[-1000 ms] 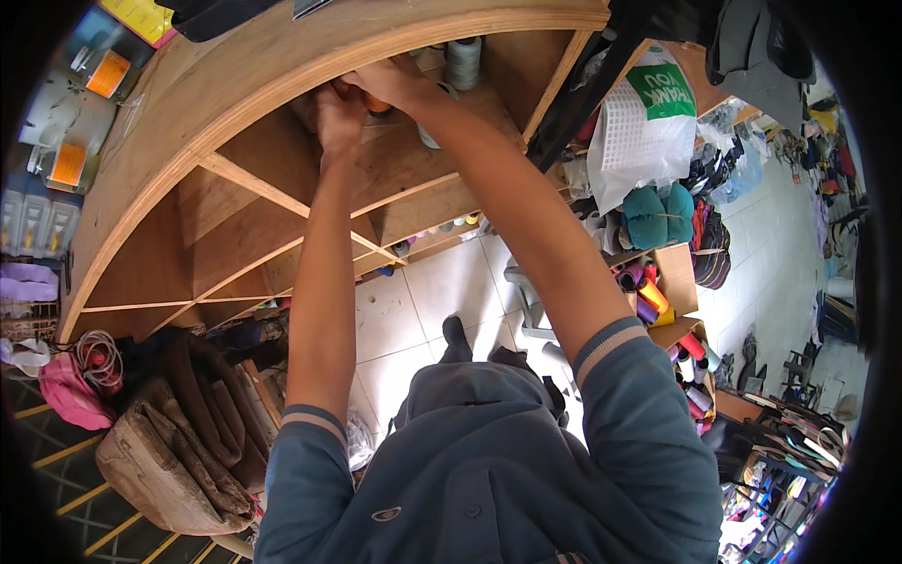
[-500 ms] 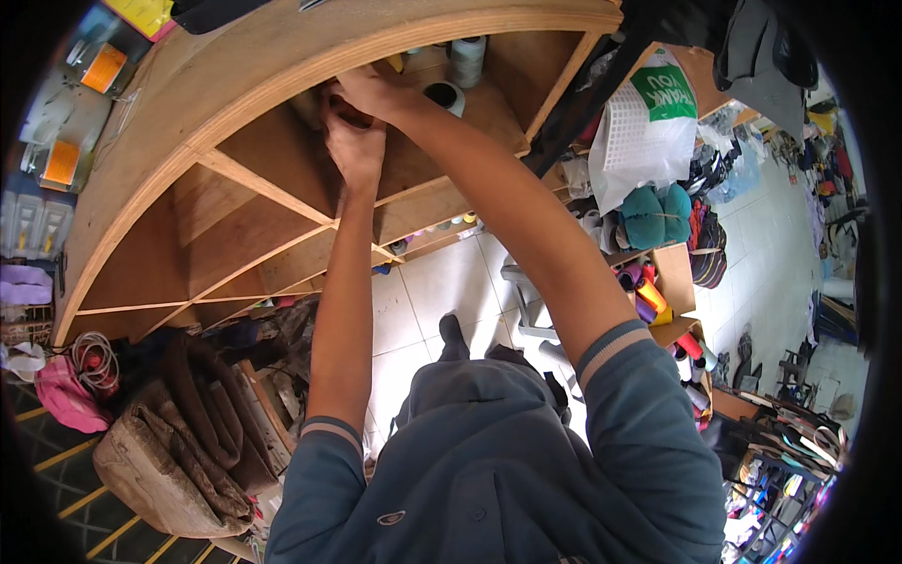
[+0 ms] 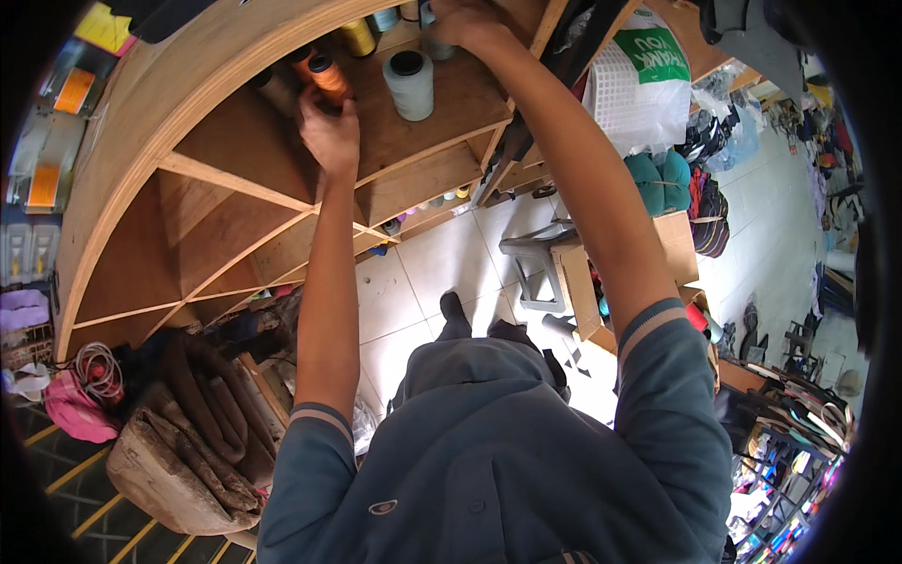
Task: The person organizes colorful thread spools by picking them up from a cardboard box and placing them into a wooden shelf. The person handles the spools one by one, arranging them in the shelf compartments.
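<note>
In an upper cubby of the wooden shelf (image 3: 310, 202), my left hand (image 3: 329, 136) is closed on an orange thread spool (image 3: 331, 83). Right behind it stands a second orange spool (image 3: 303, 62). My right hand (image 3: 465, 23) is at the far end of the cubby, its fingers against a pale grey thread spool (image 3: 436, 39); its fingertips are partly hidden. Between my hands a large pale blue thread cone (image 3: 410, 86) stands upright with a dark top. Behind it are a yellow spool (image 3: 357, 38) and a light blue spool (image 3: 384, 19).
A white plastic bag (image 3: 629, 103) hangs right of the shelf. Below it are a teal bundle (image 3: 660, 180) and an open cardboard box (image 3: 675, 246). A grey stool (image 3: 536, 268) stands on the tiled floor. Brown folded material (image 3: 188, 451) lies at lower left.
My hands were close together in the cubby. My right hand has moved right to the grey spool, and the orange spools, hidden before, now show at my left hand.
</note>
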The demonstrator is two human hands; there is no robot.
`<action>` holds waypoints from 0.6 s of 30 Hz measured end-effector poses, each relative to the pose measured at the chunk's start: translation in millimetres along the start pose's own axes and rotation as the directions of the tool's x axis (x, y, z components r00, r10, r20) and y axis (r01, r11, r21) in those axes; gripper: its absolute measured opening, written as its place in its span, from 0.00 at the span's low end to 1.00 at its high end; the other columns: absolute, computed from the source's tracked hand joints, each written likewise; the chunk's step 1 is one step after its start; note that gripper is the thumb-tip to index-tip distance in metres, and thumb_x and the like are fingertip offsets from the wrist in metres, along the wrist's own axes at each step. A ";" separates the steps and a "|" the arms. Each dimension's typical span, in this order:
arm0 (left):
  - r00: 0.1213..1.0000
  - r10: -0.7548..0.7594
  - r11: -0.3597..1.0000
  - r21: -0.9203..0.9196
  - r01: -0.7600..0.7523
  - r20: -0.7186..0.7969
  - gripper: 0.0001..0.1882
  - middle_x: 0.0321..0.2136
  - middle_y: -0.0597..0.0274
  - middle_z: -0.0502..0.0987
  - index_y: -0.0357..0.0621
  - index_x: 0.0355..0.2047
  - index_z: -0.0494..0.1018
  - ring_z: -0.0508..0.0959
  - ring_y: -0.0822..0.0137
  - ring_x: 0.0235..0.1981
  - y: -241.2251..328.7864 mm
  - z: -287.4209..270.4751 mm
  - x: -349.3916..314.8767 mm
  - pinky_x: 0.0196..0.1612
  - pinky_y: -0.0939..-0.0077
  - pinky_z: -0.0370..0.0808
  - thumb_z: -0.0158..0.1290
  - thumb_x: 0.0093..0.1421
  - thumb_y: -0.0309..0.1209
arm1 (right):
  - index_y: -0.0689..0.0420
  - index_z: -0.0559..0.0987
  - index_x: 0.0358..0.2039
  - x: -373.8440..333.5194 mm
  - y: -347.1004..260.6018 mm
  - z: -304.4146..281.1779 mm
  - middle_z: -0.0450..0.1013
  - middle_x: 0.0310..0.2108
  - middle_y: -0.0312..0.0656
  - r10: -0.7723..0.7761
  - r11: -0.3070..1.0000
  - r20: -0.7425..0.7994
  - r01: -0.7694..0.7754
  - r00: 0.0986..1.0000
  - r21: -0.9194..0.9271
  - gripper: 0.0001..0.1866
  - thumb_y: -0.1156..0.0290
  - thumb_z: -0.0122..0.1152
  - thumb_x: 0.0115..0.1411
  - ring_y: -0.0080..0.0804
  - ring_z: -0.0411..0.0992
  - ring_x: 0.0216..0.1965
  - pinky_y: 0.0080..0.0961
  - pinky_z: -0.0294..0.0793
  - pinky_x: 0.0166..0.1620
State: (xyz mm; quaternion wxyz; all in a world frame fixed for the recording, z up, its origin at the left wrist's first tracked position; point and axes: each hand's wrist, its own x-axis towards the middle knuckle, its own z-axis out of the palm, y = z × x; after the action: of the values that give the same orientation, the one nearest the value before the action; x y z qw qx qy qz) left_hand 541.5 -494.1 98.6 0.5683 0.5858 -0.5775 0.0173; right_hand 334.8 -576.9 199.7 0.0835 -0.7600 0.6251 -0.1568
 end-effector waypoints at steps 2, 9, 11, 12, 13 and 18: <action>0.996 0.046 0.999 0.005 -0.046 -0.073 0.24 0.35 0.54 0.76 0.39 0.44 0.71 0.76 0.51 0.32 -2.4 -1.5 -4.9 0.39 0.60 0.73 0.64 0.46 0.27 | 0.54 0.65 0.60 -4.4 -2.3 -1.4 0.61 0.60 0.55 -0.033 0.999 -0.025 0.032 0.999 -0.040 0.29 0.67 0.55 0.56 0.45 0.62 0.60 0.36 0.63 0.60; 0.952 -0.121 0.941 -0.271 0.200 0.283 0.32 0.35 0.58 0.75 0.36 0.49 0.70 0.73 0.71 0.27 61.1 -14.3 -41.6 0.31 0.76 0.72 0.68 0.46 0.39 | 0.52 0.65 0.60 7.1 0.1 0.5 0.59 0.61 0.53 -0.034 0.993 -0.076 0.042 0.997 0.112 0.28 0.66 0.53 0.58 0.45 0.60 0.62 0.38 0.62 0.61; 0.951 0.004 0.987 -0.151 0.045 0.308 0.35 0.33 0.59 0.76 0.35 0.50 0.69 0.73 0.72 0.26 58.3 -7.3 -42.5 0.30 0.76 0.73 0.68 0.45 0.42 | 0.51 0.65 0.60 13.7 -9.5 4.4 0.59 0.61 0.52 -0.053 0.988 -0.080 0.064 0.995 0.138 0.28 0.66 0.53 0.58 0.44 0.59 0.62 0.38 0.62 0.61; 0.929 -0.049 0.990 -0.107 0.094 0.367 0.36 0.33 0.56 0.76 0.34 0.49 0.69 0.74 0.68 0.26 55.8 -7.0 -41.7 0.30 0.72 0.73 0.68 0.44 0.43 | 0.51 0.65 0.60 16.5 -13.4 5.3 0.59 0.62 0.51 -0.059 0.986 -0.082 0.071 0.995 0.149 0.27 0.66 0.53 0.58 0.44 0.59 0.62 0.38 0.62 0.61; 0.898 -0.103 0.988 -0.063 0.143 0.428 0.37 0.33 0.54 0.76 0.34 0.49 0.69 0.74 0.64 0.25 55.3 -6.3 -40.8 0.31 0.68 0.74 0.68 0.44 0.45 | 0.50 0.65 0.60 16.8 -14.5 8.4 0.59 0.62 0.51 -0.060 0.985 -0.081 0.073 0.995 0.156 0.27 0.65 0.52 0.59 0.44 0.59 0.62 0.39 0.62 0.61; 0.865 -0.092 0.987 -0.069 0.144 0.494 0.36 0.26 0.50 0.77 0.32 0.45 0.70 0.78 0.56 0.25 55.0 8.4 -33.2 0.32 0.62 0.75 0.68 0.43 0.45 | 0.49 0.65 0.60 20.5 -14.6 9.3 0.58 0.63 0.49 -0.045 0.979 -0.094 0.062 0.995 0.192 0.26 0.65 0.51 0.59 0.44 0.58 0.63 0.40 0.61 0.62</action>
State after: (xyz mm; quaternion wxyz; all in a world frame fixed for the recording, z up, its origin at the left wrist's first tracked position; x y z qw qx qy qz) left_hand 486.8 -460.8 108.7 0.4333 0.5752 -0.6656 -0.1960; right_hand 354.9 -594.5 198.4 0.1252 -0.7570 0.5892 -0.2531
